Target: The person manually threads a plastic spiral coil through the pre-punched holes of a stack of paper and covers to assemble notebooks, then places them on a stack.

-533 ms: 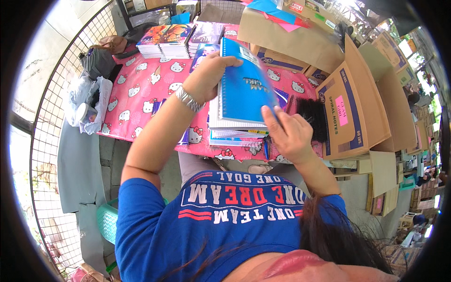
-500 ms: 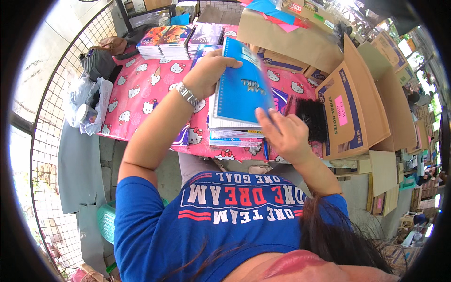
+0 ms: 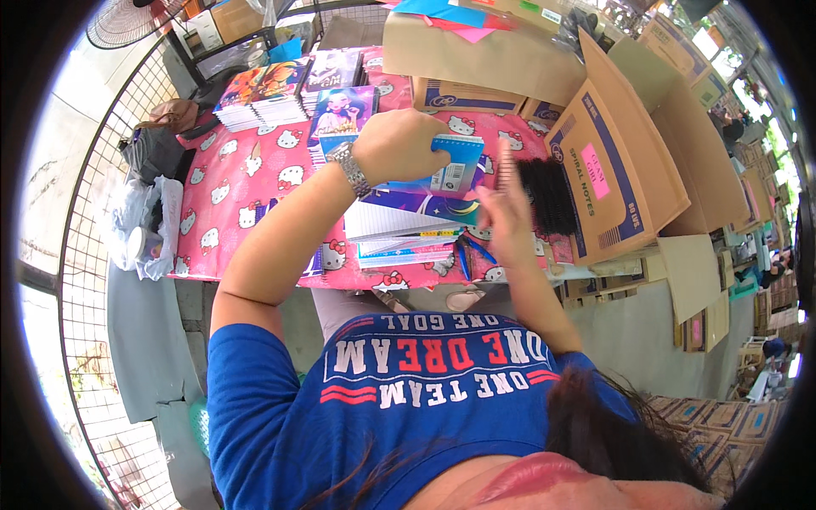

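My left hand (image 3: 398, 153), with a metal watch at the wrist, is closed on a blue spiral notebook (image 3: 461, 161), whose cover shows a white label. The notebook is over a pile of loose notebook sheets and covers (image 3: 391, 223) near the table's front edge. My right hand (image 3: 507, 212) is just right of the notebook, fingers stretched out and smeared by motion, with nothing seen in it. Blue-handled pliers (image 3: 464, 259) lie at the pile's right. Beyond the pile stands a stack of notebooks with a purple illustrated cover (image 3: 344, 109).
A pink patterned cloth (image 3: 234, 183) covers the table. Notebook stacks (image 3: 265, 95) stand at the back left, plastic bags (image 3: 161, 212) at the left edge. Black spiral coils (image 3: 548, 195) lie beside an open cardboard box (image 3: 608, 183) on the right. A wire mesh fence (image 3: 85, 306) runs along the left.
The blue notebook has been lowered and turned in my left hand, now showing its labelled side. My right hand has come off its lower edge. The view has shifted slightly.
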`<action>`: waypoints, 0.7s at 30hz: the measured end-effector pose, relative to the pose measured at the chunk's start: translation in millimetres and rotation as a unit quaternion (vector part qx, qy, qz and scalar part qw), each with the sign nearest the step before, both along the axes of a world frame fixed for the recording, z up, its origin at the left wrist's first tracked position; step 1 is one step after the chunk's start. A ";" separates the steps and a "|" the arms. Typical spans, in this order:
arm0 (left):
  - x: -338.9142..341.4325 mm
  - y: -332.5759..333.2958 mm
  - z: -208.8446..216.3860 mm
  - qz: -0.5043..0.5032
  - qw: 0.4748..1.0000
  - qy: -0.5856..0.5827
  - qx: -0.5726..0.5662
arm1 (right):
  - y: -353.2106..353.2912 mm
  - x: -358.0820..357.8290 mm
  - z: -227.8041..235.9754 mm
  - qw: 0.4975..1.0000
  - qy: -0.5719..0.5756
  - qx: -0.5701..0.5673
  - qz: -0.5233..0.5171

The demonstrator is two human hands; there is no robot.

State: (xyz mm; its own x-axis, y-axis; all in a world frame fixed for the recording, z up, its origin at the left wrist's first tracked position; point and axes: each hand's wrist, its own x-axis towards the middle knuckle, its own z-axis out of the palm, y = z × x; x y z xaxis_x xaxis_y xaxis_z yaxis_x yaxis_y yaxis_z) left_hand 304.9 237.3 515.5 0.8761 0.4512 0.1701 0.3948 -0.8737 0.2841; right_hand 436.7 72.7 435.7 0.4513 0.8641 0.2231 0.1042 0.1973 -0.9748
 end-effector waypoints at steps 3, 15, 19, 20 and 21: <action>9.6 0.5 2.7 -0.030 0.999 0.006 0.009 | 9.9 -11.3 -4.5 0.997 0.014 0.001 0.070; 17.1 19.6 2.2 -0.132 0.989 0.036 0.048 | 32.7 75.0 49.1 0.932 -0.354 0.076 0.024; 16.5 18.3 5.3 -0.137 0.989 0.044 0.038 | 34.6 69.7 51.9 0.925 -0.368 0.074 0.053; 15.7 19.8 2.6 -0.146 0.988 0.031 0.039 | 34.8 69.7 51.5 0.935 -0.345 0.049 0.068; 14.7 20.7 1.1 -0.155 0.987 0.018 0.041 | 34.3 70.7 51.0 0.943 -0.323 0.024 0.083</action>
State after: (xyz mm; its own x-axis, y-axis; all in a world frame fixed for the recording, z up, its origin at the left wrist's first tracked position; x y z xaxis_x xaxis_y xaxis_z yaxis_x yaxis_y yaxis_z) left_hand 319.6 258.0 516.6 0.9760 0.1475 0.1601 0.1145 -0.9734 0.1986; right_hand 507.3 107.1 486.7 0.0670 0.8926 0.4458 0.6361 0.3061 -0.7083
